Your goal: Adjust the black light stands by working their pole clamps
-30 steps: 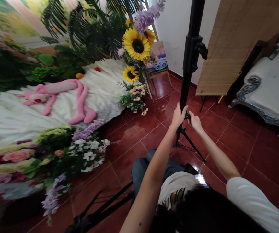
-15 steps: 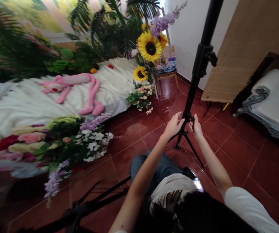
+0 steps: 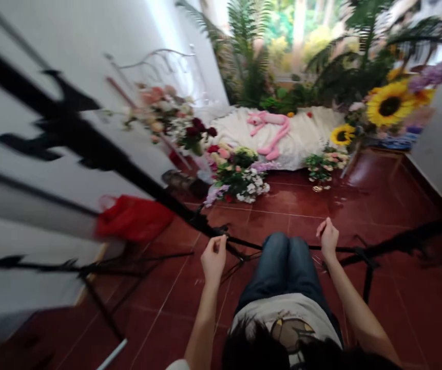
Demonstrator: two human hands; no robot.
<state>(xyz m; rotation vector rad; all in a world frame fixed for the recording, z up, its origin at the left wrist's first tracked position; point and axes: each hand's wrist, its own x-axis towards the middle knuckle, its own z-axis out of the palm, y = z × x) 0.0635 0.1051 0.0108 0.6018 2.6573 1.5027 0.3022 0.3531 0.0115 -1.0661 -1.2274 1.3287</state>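
Head view | left hand [image 3: 213,259] curled | right hand [image 3: 327,239] spread | tripod stand [image 3: 159,192] just beyond

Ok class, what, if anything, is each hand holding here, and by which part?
Nothing clearly. The left hand curls beside the black stand's pole; the right hand rises by a thin black rod. Blur hides any contact.

A stuffed panther [image 3: 269,127] lies on a fur blanket [image 3: 305,141], with palm fronds [image 3: 247,56] behind it. A heap of flowers [image 3: 239,180] sits on the floor before the blanket, and sunflowers [image 3: 389,105] stand to its right (a small posy [image 3: 323,167] between). A bag [image 3: 134,218] lies further left. A stand [image 3: 128,177] slants past it, just beyond the left hand [image 3: 213,259] and the right hand [image 3: 327,239], which are either side of the knees [image 3: 288,252].
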